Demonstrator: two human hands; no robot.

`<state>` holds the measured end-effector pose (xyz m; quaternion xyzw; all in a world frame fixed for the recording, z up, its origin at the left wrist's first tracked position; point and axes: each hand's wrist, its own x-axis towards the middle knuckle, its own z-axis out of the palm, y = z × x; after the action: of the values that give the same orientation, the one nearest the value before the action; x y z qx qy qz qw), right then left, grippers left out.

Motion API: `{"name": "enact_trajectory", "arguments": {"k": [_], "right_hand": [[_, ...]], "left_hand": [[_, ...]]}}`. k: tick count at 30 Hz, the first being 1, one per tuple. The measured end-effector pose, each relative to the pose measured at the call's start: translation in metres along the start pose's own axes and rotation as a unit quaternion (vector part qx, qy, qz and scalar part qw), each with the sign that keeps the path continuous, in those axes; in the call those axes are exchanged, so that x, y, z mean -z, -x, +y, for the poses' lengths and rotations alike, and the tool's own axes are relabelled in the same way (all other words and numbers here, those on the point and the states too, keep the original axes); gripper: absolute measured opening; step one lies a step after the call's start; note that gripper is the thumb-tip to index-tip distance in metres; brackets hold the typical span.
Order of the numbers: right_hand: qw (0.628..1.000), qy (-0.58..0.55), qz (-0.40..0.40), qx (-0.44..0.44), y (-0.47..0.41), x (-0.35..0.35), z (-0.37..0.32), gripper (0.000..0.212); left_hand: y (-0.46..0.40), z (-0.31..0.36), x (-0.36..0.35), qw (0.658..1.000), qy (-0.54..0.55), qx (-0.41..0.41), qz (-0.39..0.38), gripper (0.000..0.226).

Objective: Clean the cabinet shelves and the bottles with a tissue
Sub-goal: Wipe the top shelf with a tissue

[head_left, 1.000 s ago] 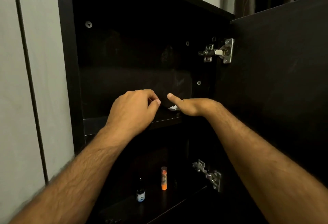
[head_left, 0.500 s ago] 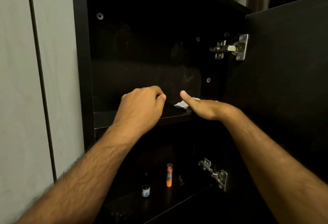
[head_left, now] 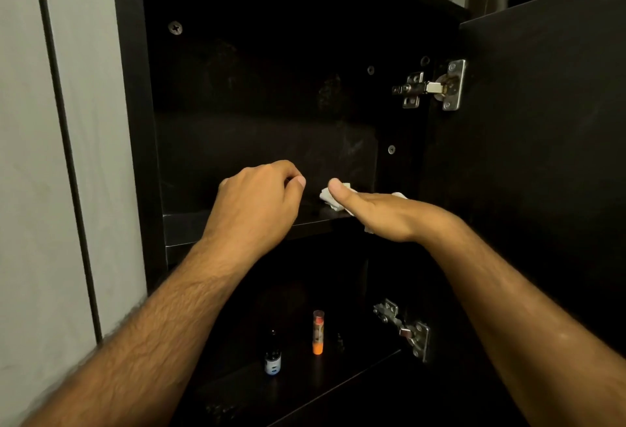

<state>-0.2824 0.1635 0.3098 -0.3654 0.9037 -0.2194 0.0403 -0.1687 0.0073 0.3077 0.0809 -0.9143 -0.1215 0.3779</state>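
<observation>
Both hands stayed on the shelf (head_left: 189, 226); more tissue (head_left: 327, 197) showed under my flat right hand (head_left: 379, 213), while my left hand (head_left: 257, 206) kept its fingers curled, empty.

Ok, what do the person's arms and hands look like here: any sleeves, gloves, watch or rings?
Both forearms are bare up to the frame edge: no sleeves in view. The left hand and right hand wear no gloves; no watch, band or ring shows. The forearms are hairy.

No legible text; label on small dark bottle (head_left: 272, 361) too blurred to read.
</observation>
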Motion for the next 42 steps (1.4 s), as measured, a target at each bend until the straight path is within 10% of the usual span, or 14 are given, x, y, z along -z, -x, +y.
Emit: {"name": "enact_trajectory", "arguments": {"k": [3, 6, 13, 20, 26, 42], "right_hand": [[0.999, -0.026, -0.02, -0.041, 0.004, 0.012, 0.017, 0.111], [0.996, 0.01, -0.011, -0.089, -0.005, 0.017, 0.014, 0.093], [0.996, 0.003, 0.008, 0.085, 0.01, -0.005, -0.006, 0.076], [0.999, 0.041, 0.012, 0.002, 0.0, 0.0, -0.011, 0.08], [0.988, 0.03, 0.022, 0.152, 0.016, -0.02, -0.024, 0.063], [0.999, 0.015, 0.016, 0.049, 0.01, -0.011, -0.023, 0.072]], "left_hand": [[0.001, -0.001, 0.002, 1.0, 0.004, -0.003, 0.019, 0.023], [0.005, -0.003, 0.004, 0.999, -0.005, -0.005, 0.04, 0.023], [0.012, -0.002, 0.012, 0.998, -0.034, -0.004, 0.056, 0.023], [0.027, -0.003, 0.039, 0.99, -0.061, -0.082, 0.092, 0.028], [0.046, -0.008, 0.05, 0.981, -0.093, -0.146, 0.09, 0.036], [0.062, -0.052, 0.064, 0.94, -0.15, -0.198, 0.232, 0.04]]}}
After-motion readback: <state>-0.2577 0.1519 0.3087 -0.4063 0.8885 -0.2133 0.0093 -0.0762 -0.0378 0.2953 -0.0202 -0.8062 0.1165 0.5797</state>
